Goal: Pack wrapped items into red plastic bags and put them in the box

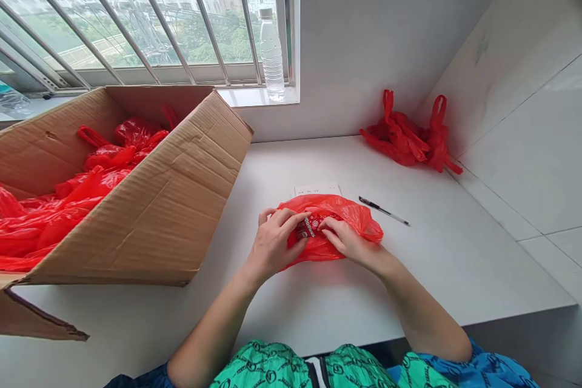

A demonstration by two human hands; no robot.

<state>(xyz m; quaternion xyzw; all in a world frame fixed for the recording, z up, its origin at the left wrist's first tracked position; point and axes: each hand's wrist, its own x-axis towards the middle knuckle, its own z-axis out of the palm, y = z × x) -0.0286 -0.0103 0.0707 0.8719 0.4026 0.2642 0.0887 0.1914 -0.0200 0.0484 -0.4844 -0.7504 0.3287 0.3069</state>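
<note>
A red plastic bag (350, 213) lies on the white table (454, 254) in front of me, with a small printed red packet (310, 225) showing inside it. My left hand (273, 242) grips the bag's left side with curled fingers. My right hand (348, 241) pinches the bag just right of the packet. Both hands press on the bag, close together.
A large open cardboard box (173, 194) full of red bags stands at the left. A black pen (382, 210) and a white paper (317, 189) lie behind the bag. More red bags (409, 136) sit at the back right. A water bottle (271, 54) stands on the window sill.
</note>
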